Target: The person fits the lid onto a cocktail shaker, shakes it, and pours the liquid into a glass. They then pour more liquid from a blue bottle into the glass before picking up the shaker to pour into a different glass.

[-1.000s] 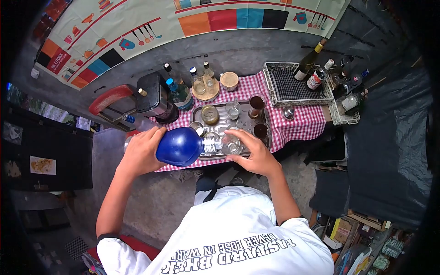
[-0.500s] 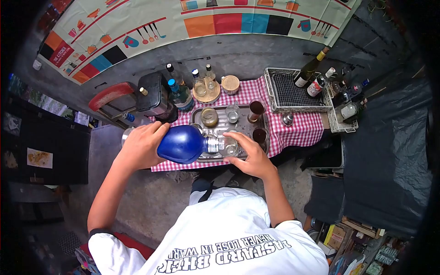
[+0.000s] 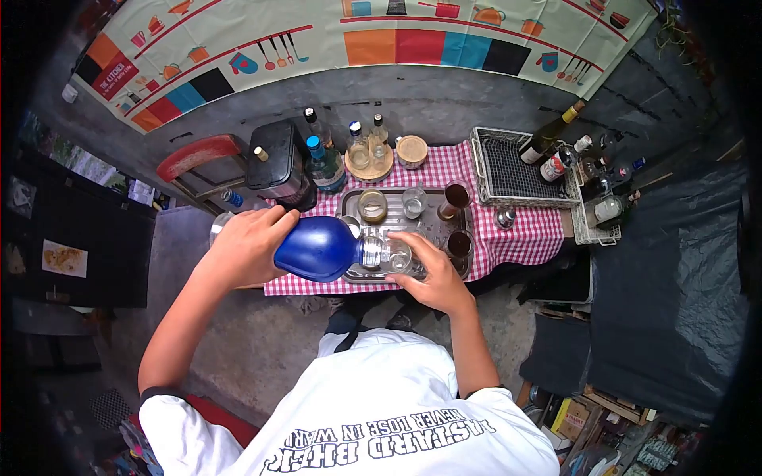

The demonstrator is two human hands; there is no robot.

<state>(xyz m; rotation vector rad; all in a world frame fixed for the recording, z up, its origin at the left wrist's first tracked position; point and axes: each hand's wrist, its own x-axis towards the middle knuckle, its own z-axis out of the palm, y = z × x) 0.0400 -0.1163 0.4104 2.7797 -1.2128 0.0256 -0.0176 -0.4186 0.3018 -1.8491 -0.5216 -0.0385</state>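
Observation:
My left hand [image 3: 252, 238] is wrapped round a blue bottle [image 3: 316, 249], which lies tilted on its side with its neck pointing right. The bottle's clear, ridged mouth is right at the rim of a small clear glass [image 3: 400, 259]. Fingers and thumb of my right hand [image 3: 435, 276] close round that glass from the right. Below them is a metal tray [image 3: 429, 230]. On it stand a glass jar with something yellowish [image 3: 372, 206], a clear glass [image 3: 413, 202] and two tall glasses with dark brown contents, one behind [image 3: 455, 199] and one nearer [image 3: 459, 243].
A pink checked cloth [image 3: 528, 230] covers the table. Bottles stand on a round wooden board [image 3: 371, 165] at the back, beside a black appliance [image 3: 276, 163] and a teal-capped bottle [image 3: 324, 168]. At right, a wire basket [image 3: 504, 170] holds more bottles, near a small metal object [image 3: 505, 218].
The view has shifted slightly, so the table and background sit a little differently in it. Both hands keep their holds, with the bottle's mouth still at the glass.

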